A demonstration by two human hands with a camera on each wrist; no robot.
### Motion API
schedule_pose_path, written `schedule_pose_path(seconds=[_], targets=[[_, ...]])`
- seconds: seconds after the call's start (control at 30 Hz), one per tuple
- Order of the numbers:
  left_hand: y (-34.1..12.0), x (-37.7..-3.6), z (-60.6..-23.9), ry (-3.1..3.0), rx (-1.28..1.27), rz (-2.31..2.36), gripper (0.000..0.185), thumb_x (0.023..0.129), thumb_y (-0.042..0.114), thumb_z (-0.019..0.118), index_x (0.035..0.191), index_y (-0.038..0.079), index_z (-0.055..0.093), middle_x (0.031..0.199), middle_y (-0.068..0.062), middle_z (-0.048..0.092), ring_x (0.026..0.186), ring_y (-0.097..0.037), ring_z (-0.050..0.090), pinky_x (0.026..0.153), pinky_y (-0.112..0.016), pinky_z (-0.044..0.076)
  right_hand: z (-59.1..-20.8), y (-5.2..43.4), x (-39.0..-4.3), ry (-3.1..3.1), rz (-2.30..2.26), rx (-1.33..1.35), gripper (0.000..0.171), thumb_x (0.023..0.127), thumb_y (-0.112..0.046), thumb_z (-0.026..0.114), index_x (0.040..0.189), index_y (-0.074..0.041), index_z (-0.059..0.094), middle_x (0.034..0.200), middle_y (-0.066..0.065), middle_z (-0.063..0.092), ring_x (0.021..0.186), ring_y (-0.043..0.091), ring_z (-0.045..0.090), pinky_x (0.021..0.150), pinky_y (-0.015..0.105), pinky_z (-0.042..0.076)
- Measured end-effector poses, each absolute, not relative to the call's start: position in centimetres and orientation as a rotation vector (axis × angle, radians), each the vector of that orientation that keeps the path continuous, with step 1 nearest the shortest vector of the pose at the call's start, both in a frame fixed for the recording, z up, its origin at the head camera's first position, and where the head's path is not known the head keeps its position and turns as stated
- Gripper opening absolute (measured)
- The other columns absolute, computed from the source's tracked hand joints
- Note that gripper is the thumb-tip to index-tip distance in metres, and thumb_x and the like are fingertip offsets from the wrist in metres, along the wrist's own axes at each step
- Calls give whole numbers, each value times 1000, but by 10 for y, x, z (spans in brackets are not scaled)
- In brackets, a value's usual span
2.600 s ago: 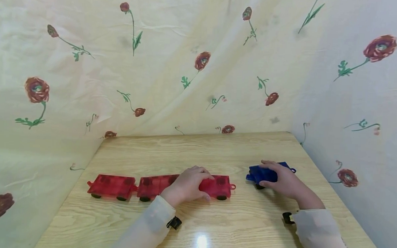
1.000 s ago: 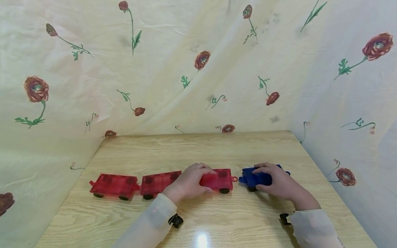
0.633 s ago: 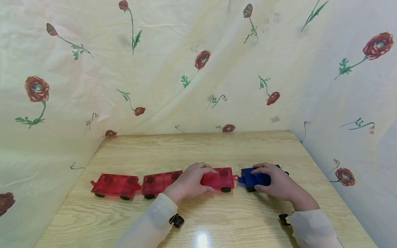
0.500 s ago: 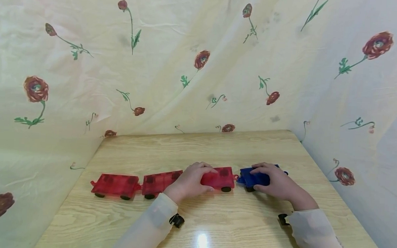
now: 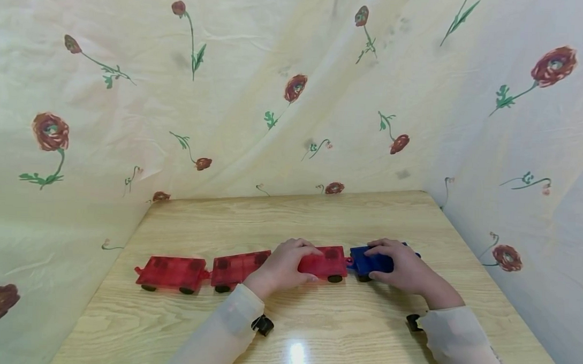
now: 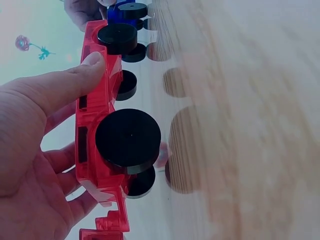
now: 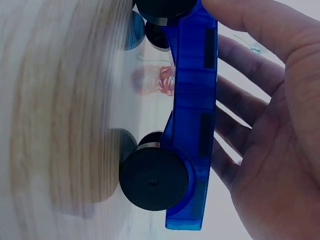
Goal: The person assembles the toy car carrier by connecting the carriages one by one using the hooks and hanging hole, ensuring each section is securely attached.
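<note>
My left hand (image 5: 286, 265) grips a red see-through toy train car (image 5: 323, 265) from above, thumb on its near side, as the left wrist view shows. My right hand (image 5: 404, 266) holds a blue toy train car (image 5: 359, 261) the same way, its thumb against the side in the right wrist view. At the red car's right end, the ring meets the blue car's hook in the head view; whether they are latched I cannot tell. Two more red cars, a middle one (image 5: 237, 267) and a leftmost one (image 5: 171, 272), trail to the left. My left hand hides where the gripped car meets the middle one.
The cars stand in a row across the wooden table (image 5: 280, 219). Flowered cloth (image 5: 236, 94) hangs behind and at both sides of it. A light glare (image 5: 297, 359) lies near the front edge.
My right hand has brought the blue car leftward until its hook meets the red ring. The red cars have shifted slightly right with my left hand. Both hands keep their hold.
</note>
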State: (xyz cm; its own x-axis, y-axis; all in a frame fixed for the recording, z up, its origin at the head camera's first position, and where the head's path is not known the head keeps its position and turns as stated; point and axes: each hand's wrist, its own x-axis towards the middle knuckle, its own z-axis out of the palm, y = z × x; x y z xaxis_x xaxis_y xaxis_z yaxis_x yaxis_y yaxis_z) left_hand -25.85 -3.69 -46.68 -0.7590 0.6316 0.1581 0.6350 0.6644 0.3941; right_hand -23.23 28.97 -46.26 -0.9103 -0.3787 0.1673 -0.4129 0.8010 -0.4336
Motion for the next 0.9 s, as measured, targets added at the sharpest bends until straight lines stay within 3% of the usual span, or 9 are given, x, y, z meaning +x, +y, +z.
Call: schedule_pose_path(seconds=[0.73, 0.9], targets=[[-36, -258, -470, -2876, -1085, -615, 58, 80, 46, 75, 134, 39, 56, 135, 11, 47, 127, -16, 41, 105, -45, 35, -464, 289, -231, -2908, 737, 630, 42, 79, -28, 81, 119, -22, 68, 136, 3, 51, 126, 36, 43, 99, 64, 29], [-37, -258, -470, -2878, -1084, -613, 58, 80, 46, 75, 134, 39, 55, 136, 11, 47, 128, -16, 40, 105, -45, 35, -463, 292, -230, -2920, 735, 611, 43, 79, -27, 81, 119, -21, 68, 137, 4, 50, 126, 37, 42, 97, 62, 34]])
